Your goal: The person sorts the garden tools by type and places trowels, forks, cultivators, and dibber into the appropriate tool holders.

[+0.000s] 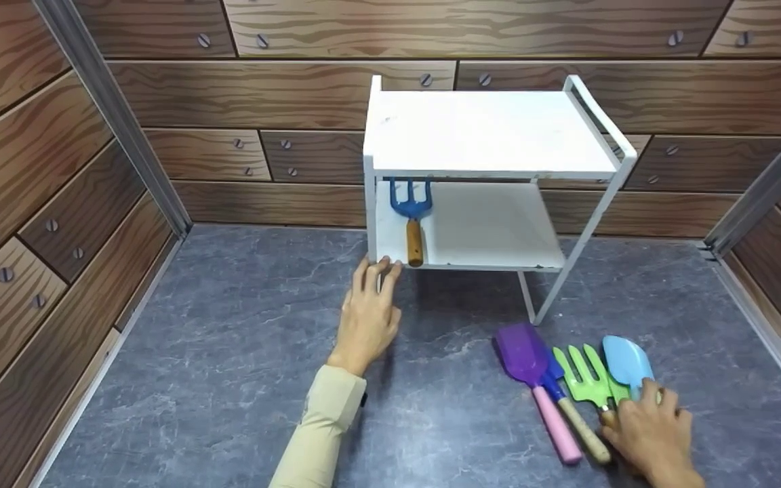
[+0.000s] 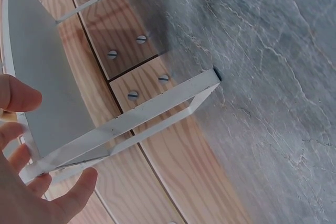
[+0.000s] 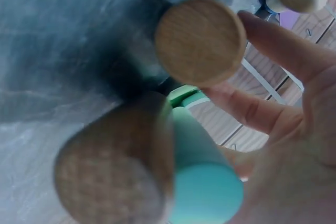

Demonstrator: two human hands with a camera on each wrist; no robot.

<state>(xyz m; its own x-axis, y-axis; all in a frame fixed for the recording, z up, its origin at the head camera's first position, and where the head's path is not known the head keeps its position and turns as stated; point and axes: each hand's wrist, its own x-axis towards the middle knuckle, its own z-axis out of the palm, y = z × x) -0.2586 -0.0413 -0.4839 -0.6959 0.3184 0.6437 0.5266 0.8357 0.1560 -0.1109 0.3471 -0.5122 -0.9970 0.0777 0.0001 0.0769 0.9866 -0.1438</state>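
Observation:
A white two-tier shelf rack (image 1: 478, 132) stands against the back wall. On its lower shelf lies a blue hand fork (image 1: 412, 210) with a wooden handle. My left hand (image 1: 369, 318) touches the rack's front left corner, fingertips at the lower shelf's edge, thumb held away; the white leg (image 2: 131, 121) shows beside those fingers. At the front right, my right hand (image 1: 655, 430) pinches the wooden handle (image 3: 200, 41) of a green hand fork (image 1: 586, 379) between thumb and finger. Under the same hand are a light blue scoop (image 1: 626, 360) and its turquoise handle (image 3: 205, 192).
Left of the right hand lie a purple trowel (image 1: 523, 352) with a pink handle and a dark blue tool (image 1: 553, 386) with a pale wooden handle. Another green tool (image 1: 617, 390) is partly hidden. Wood-patterned walls (image 1: 262, 95) enclose the grey marbled floor (image 1: 228, 352).

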